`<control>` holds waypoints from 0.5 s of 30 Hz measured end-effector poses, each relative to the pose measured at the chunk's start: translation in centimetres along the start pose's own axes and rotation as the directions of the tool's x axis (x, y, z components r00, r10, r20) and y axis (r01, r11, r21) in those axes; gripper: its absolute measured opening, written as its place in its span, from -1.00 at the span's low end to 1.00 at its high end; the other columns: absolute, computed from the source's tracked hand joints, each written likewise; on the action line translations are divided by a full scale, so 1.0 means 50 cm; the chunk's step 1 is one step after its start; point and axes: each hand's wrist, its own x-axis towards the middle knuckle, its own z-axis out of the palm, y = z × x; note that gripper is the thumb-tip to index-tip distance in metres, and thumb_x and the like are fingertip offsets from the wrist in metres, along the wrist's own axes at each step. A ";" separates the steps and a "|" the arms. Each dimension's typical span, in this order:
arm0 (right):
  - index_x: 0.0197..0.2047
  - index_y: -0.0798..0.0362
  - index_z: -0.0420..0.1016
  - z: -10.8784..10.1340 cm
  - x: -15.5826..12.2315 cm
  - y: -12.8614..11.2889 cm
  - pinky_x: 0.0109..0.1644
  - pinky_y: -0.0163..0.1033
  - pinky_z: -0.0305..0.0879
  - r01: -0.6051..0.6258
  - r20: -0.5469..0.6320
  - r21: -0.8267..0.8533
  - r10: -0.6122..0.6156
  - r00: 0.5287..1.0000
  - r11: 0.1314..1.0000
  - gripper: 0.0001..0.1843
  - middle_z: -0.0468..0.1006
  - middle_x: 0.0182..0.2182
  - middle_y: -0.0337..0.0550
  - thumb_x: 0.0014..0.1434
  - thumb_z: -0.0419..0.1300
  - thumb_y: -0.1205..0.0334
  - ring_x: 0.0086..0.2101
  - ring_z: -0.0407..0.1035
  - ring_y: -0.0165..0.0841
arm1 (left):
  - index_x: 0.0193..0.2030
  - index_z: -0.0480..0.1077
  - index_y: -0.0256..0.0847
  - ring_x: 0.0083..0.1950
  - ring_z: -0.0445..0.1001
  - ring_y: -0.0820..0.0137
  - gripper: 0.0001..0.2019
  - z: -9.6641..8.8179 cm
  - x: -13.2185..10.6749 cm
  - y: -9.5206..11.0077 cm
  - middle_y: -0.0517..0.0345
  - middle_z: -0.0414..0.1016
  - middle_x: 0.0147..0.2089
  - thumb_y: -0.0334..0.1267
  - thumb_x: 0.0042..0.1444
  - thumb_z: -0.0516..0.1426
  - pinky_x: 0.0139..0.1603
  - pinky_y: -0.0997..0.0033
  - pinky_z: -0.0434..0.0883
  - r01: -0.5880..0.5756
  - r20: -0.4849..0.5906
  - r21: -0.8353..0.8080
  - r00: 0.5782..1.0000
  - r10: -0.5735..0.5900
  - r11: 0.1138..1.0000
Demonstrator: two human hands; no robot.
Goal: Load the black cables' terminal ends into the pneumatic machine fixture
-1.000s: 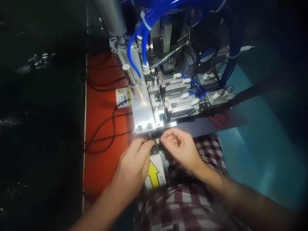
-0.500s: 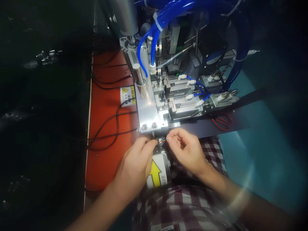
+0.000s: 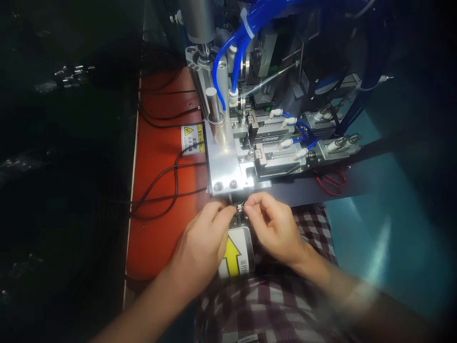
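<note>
A tiny silvery connector with fine wires (image 3: 240, 207) shows between my fingertips in front of the machine. The thumb and forefinger of my left hand (image 3: 207, 233) are pinched on its left side. From the right, my right hand (image 3: 273, 226) closes thumb and forefinger at the wire ends, hiding most of the wires. Just beyond the fingers stands the metal plate (image 3: 224, 166) of the machine, with two bolts at its front edge. Below the hands lies a white label with a yellow arrow (image 3: 233, 257).
An orange-red machine bed (image 3: 164, 238) with loose black cables (image 3: 175, 178) lies to the left. Pneumatic cylinders (image 3: 280, 155) with blue hoses (image 3: 246, 35) rise behind. Red-handled scissors or pliers (image 3: 332, 183) rest on the dark ledge at right.
My right fingertips have moved left, closer to my left ones, and now cover the coloured wires that were spread out in the open. The whole view has shifted slightly.
</note>
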 end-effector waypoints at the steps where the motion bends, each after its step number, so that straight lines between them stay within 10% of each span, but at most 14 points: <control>1: -0.29 0.02 0.32 0.000 0.000 -0.002 -0.43 -0.27 0.15 0.008 0.000 -0.007 -0.008 1.000 1.000 -0.89 0.29 -0.61 -0.34 0.28 0.03 0.24 -0.58 0.20 -0.42 | -0.11 0.43 -0.27 -0.24 0.50 0.40 -0.73 0.000 0.000 0.000 0.05 0.45 -0.23 -0.55 0.18 -0.02 -0.18 0.44 0.53 0.003 0.000 0.000 1.000 -0.003 1.000; 15: -0.32 0.00 0.29 0.001 -0.012 0.006 -0.50 -0.29 0.08 -0.133 0.064 0.109 0.126 0.990 0.985 -0.86 0.23 -0.60 -0.36 0.29 0.03 0.21 -0.59 0.14 -0.44 | -0.08 0.43 -0.30 -0.25 0.49 0.39 -0.74 -0.001 -0.004 -0.001 0.03 0.44 -0.22 -0.53 0.18 0.00 -0.20 0.45 0.52 0.015 0.019 -0.014 1.000 -0.015 1.000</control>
